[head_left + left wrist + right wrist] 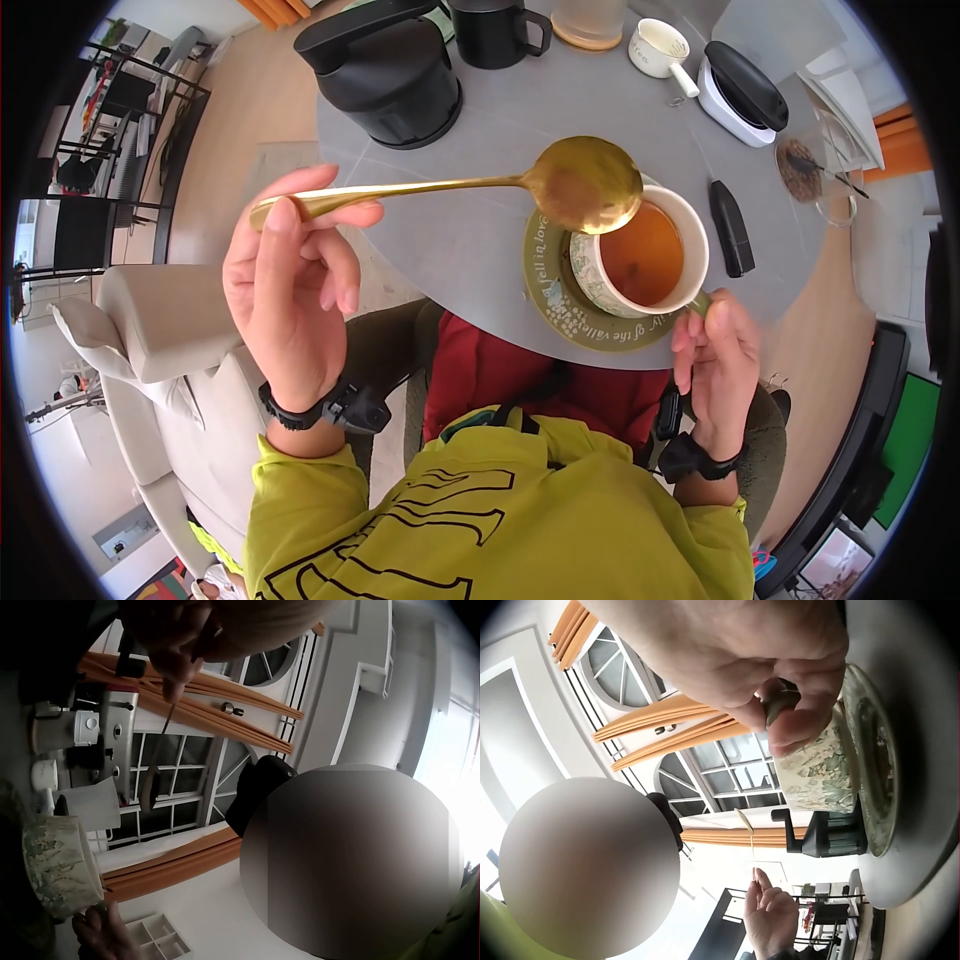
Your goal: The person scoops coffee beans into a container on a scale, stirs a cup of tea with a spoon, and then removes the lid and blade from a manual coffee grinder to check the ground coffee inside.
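My left hand [292, 275] pinches a gold spoon [430, 187] by the end of its handle, between thumb and fingers. The spoon's bowl overlaps the left rim of a patterned teacup [592, 278] in the head view; the left wrist view has it above the cup. Amber liquid [655, 260] with dark bits near the bottom fills much of the cup. Around the cup's green handle [699, 301], my right hand [725, 362] curls its thumb and fingers. Under the cup lies a green lettered saucer [548, 300], near the table's front edge.
On the grey round table [480, 115], a black kettle [385, 85] and a black mug [490, 35] stand at the back left. A small white pot [655, 50] and a black-and-white device [740, 95] are at the back right. A black elongated object [731, 230] lies right of the cup.
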`<state>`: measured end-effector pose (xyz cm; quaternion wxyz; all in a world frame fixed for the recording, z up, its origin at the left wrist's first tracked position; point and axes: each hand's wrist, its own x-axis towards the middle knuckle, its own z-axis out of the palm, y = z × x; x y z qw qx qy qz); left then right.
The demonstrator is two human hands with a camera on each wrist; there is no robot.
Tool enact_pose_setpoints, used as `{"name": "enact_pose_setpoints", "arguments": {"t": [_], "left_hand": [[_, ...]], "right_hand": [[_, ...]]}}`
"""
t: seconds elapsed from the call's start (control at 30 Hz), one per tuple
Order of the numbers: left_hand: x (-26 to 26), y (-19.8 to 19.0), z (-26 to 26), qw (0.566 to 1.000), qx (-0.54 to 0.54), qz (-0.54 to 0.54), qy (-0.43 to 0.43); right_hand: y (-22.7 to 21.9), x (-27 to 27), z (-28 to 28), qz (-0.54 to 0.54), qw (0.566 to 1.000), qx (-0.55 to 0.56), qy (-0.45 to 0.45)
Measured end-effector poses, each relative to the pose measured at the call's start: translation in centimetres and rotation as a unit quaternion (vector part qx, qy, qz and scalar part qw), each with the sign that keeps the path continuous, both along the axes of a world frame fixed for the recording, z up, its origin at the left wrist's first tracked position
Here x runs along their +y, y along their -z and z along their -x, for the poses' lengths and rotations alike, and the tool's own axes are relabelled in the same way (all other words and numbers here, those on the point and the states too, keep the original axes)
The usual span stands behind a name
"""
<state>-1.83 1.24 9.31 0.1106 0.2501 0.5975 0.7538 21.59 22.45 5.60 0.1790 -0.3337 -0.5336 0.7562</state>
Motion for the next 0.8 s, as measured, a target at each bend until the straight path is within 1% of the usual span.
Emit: {"name": "enact_pose_setpoints", "arguments": {"t": [0.3,0.73,0.8], "left_hand": [[0.44,0.17,-0.17,1.000,-0.008,0.025,0.007],[0.54,0.32,-0.40,0.999,0.000,0.048,0.007],[0.57,0.32,-0.42,0.999,-0.001,0.050,0.013]], "right_hand": [[1.15,-0.05,-0.08,0.010,1.000,-0.017,-0.015],[0.75,0.11,-0.16,0.016,0.998,-0.035,-0.042],[0.35,0.43,-0.19,0.021,0.995,-0.063,-0.069]]}}
